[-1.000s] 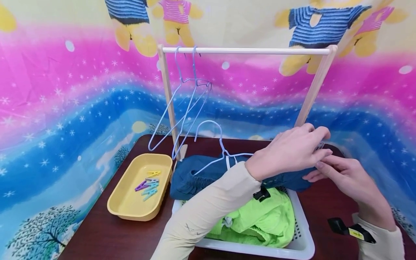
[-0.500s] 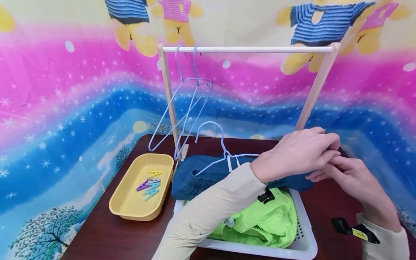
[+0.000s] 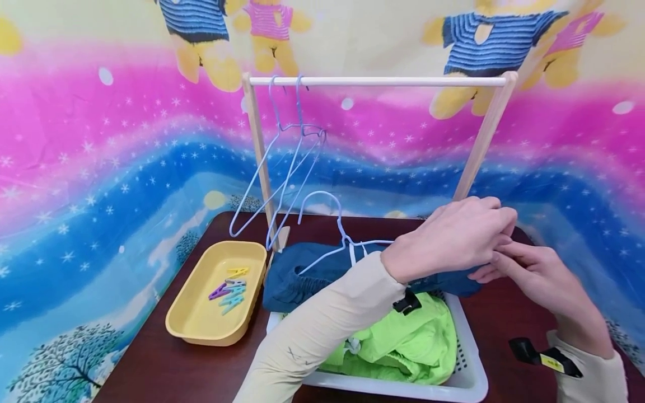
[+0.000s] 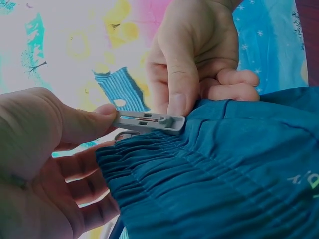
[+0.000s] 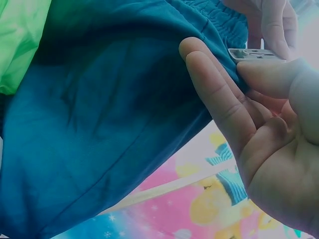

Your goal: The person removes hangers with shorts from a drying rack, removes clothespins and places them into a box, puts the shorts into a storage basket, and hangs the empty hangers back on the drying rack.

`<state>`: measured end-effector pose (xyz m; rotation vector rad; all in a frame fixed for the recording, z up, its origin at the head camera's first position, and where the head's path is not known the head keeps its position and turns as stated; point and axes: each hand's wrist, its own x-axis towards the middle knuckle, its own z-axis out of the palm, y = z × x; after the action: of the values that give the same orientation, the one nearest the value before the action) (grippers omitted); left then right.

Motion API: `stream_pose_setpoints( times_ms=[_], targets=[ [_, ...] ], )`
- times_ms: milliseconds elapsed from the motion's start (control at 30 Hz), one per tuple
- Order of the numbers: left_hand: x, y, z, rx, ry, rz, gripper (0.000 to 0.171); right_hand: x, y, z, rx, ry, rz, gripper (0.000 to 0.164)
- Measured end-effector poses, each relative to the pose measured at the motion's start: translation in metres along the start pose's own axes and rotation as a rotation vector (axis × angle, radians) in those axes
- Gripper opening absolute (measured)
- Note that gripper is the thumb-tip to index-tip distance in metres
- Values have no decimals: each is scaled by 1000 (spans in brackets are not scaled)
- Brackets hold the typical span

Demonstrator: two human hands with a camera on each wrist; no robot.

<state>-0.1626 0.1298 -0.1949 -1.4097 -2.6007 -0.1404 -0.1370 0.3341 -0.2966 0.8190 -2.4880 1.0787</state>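
Note:
Dark teal pants [image 3: 292,280] with a gathered elastic waistband lie over the basket, a blue hanger [image 3: 341,226] on top with its hook upward. At their right end my left hand [image 3: 448,238] pinches a grey clothespin [image 4: 149,121] between thumb and forefinger. In the left wrist view, the clothespin sits across the waistband's edge, its tip on the cloth. Right beside that tip, my right hand [image 3: 546,274] pinches the pants' corner, its thumb on top. The other right fingers extend along the cloth in the right wrist view. The left forearm hides part of the pants.
A white basket [image 3: 473,369] with bright green clothing [image 3: 413,341] stands below the pants. To the left, a yellow tray [image 3: 183,313] holds several clothespins [image 3: 232,288]. Behind is a rack [image 3: 378,81] with two blue hangers [image 3: 289,168] at its left end.
The left fingers have come down over the grey clothespin, which showed between them a second ago and is now hidden in the head view. The pants and hanger keep their places.

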Motion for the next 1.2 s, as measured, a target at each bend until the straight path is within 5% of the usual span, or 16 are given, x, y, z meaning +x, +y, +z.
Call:
stream_pose_setpoints(
  times_ms=[733,1033,1200],
  targets=[
    [4,-5,-2,-104,102,40,13,-3,-2,-3,-27,45,2,29],
    [10,-1,-9,-94,65,100,10,-5,-4,-6,-66,64,-8,29],
    [13,-3,-14,-142,61,81,9,-6,-3,-6,-65,63,-5,29]
  ],
)
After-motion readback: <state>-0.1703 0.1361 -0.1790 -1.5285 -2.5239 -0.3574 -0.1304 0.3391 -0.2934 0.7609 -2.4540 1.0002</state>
